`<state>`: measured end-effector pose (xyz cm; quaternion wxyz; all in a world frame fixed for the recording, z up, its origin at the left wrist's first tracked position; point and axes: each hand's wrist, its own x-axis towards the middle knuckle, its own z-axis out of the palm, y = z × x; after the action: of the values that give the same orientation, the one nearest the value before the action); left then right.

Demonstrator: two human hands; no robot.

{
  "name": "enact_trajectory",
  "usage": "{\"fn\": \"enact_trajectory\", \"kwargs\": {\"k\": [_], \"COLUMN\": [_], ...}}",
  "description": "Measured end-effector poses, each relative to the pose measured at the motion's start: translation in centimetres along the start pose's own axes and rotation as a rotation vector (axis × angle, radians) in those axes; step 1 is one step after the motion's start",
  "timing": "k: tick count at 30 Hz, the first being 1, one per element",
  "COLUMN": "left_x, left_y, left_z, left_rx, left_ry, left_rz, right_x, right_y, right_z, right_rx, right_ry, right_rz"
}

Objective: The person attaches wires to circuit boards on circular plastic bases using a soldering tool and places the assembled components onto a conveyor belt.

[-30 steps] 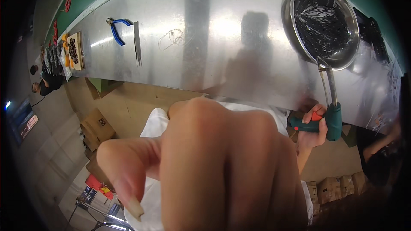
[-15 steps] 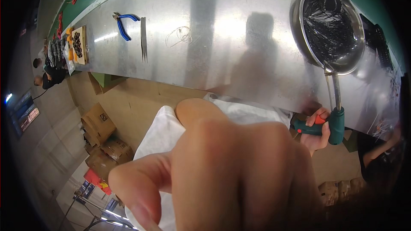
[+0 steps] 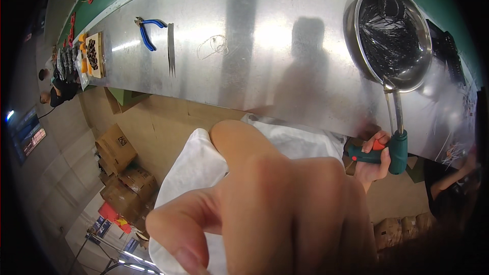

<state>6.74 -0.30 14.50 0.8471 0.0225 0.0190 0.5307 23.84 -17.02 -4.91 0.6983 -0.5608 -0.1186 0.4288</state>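
Note:
My left hand (image 3: 285, 198) fills the lower middle, close up, with its back showing. Its fingers curl down past the lower edge and its thumb is bent, so whatever it grips is hidden. Lower right, my right hand (image 3: 374, 165) is wrapped round a green soldering gun (image 3: 400, 153) with a red trigger. Two thin metal tubes rise from the gun, their tip overlapping the near rim of a steel bowl (image 3: 427, 51). Inside the bowl lie many thin black strands (image 3: 387, 40).
On the metal table (image 3: 204, 0) lie blue-handled cutters (image 3: 147, 33), tweezers (image 3: 171, 48) and a loose thin wire (image 3: 216, 46). A wooden board (image 3: 97, 56) holds dark pieces at the left end. Cardboard boxes (image 3: 130, 188) stand below. Another person's arm (image 3: 448, 183) shows at right.
My left hand has shifted slightly right and down. The right hand and soldering gun appear to keep their place against the bowl, while the whole view has tilted slightly.

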Motion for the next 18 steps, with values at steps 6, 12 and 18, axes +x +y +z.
{"fn": "enact_trajectory", "kwargs": {"k": [6,12,18], "left_x": [1.5,4.6,4.4], "left_y": [-0.8,3.0,2.2], "left_z": [-4.0,-12.3,-11.6], "left_rx": [-0.064,0.441,0.683], "left_ry": [-0.381,-0.242,0.214], "left_rz": [0.074,-0.142,0.016], "right_x": [0.3,-0.1,-0.4], "right_y": [0.3,-0.2,0.1], "right_z": [-0.1,-0.1,0.3], "right_rx": [0.163,0.12,0.106], "right_ry": [-0.018,-0.008,0.003], "right_rz": [-0.036,-0.005,-0.048]}}
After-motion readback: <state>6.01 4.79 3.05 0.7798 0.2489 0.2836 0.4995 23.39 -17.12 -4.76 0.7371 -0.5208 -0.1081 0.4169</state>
